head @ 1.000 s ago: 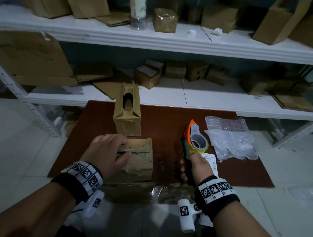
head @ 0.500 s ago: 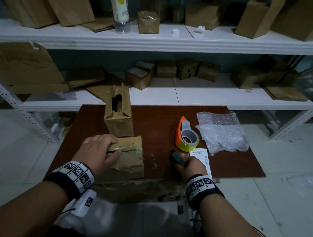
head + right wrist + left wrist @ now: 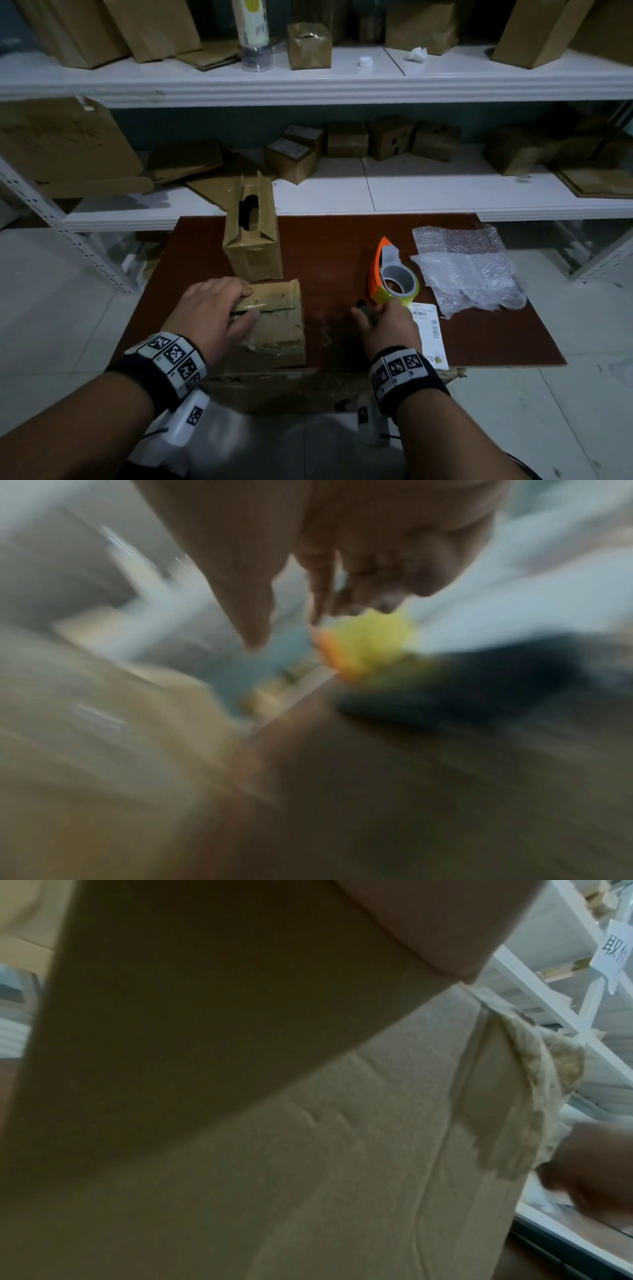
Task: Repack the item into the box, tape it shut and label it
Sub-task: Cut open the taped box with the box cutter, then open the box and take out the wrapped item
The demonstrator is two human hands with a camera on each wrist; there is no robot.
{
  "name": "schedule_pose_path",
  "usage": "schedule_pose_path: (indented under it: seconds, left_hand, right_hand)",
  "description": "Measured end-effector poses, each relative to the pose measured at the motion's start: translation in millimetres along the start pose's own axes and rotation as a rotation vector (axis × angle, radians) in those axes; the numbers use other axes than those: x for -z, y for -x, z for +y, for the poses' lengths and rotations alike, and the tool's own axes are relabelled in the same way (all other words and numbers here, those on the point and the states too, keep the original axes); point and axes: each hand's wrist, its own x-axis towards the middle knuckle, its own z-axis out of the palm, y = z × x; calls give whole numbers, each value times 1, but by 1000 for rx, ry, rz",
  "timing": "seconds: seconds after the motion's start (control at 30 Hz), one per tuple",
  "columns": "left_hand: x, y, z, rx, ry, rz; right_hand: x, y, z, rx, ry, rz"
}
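Note:
A small taped cardboard box (image 3: 277, 329) lies on the brown board (image 3: 335, 246) near its front edge. My left hand (image 3: 251, 304) holds it, fingers across the top flap and thumb at the seam; the left wrist view is filled by the box (image 3: 342, 1150). The orange tape dispenser (image 3: 394, 277) with its yellow roll lies on the board to the right. Over its dark handle hovers my right hand (image 3: 376, 311), fingers loose and thumb spread. The blurred right wrist view shows straight fingers (image 3: 322, 588) above the dispenser (image 3: 369, 642). A white shipping label (image 3: 430, 329) lies beside that hand.
A taller open cardboard carton (image 3: 253, 240) stands upright just behind the box. Bubble wrap (image 3: 469, 267) lies at the board's right side. White shelves (image 3: 445, 202) behind hold several cardboard boxes and flattened cartons.
My right hand has laid the dispenser down on the board from an upright grip and loosened its fingers from the handle. The left hand has stayed on the box.

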Motion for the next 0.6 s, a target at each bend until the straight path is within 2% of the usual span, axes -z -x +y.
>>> schedule_pose_path:
  seconds: [0.07, 0.13, 0.23, 0.33, 0.5, 0.6]
  left_hand:
    - [0, -1, 0, 4, -2, -5]
    - [2, -2, 4, 5, -4, -17]
    - [6, -9, 14, 11, -34, -93]
    - [15, -20, 26, 58, -50, -195]
    - [30, -35, 25, 107, 42, -245]
    - [39, -42, 20, 108, 138, -264]
  right_hand:
    - [9, 11, -17, 179, -149, -4]
    - [13, 22, -28, 341, -231, -94]
    - [8, 36, -32, 511, -234, -251]
    - [2, 40, -34, 548, -153, -321]
    - [4, 38, -32, 559, 10, -340]
    - [8, 39, -34, 583, -14, -356]
